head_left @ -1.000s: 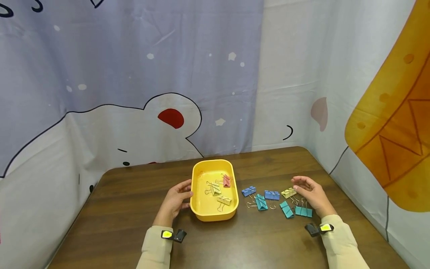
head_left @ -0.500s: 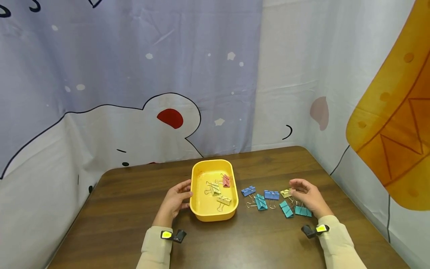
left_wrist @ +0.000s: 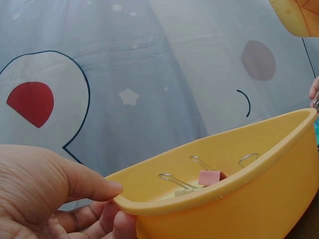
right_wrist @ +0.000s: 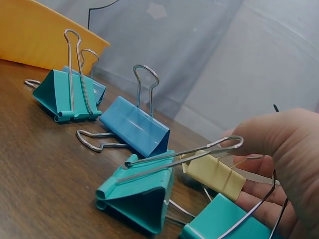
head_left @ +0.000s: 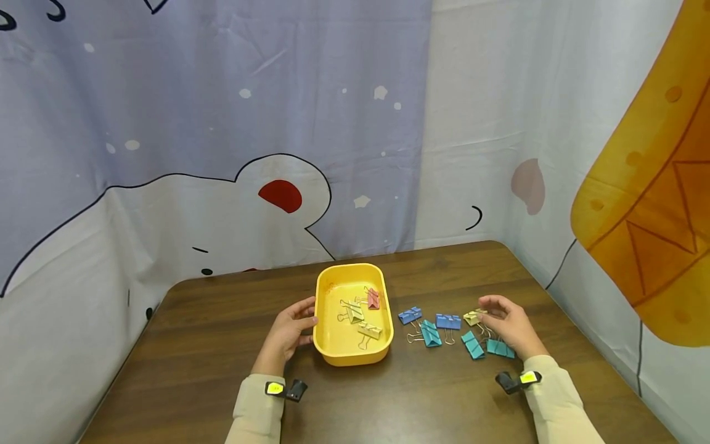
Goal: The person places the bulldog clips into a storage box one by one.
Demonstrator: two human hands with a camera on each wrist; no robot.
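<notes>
My left hand (head_left: 289, 330) grips the left rim of a yellow plastic bin (head_left: 346, 359), thumb over the rim and fingers against the outside wall. Inside lie two pale yellow binder clips (head_left: 355, 312) and a pink binder clip (head_left: 373, 300). At the right, my right hand (head_left: 513, 324) pinches another pale yellow binder clip (right_wrist: 214, 174) between thumb and fingers, low over the table. Close to that hand are two teal binder clips (right_wrist: 142, 199), one partly covering the view of the fingers. Part of the pinched clip is hidden behind the thumb.
Between bin and right hand lie two blue binder clips (head_left: 448, 322) and a third teal binder clip (head_left: 430, 333), wire handles sticking out. The brown wooden table (head_left: 199, 364) ends at a printed curtain (head_left: 377, 123) behind and at the right.
My right hand has moved slightly left and closed on the pale yellow clip, which has shifted a little left. The left hand and the bin have stayed in place.
</notes>
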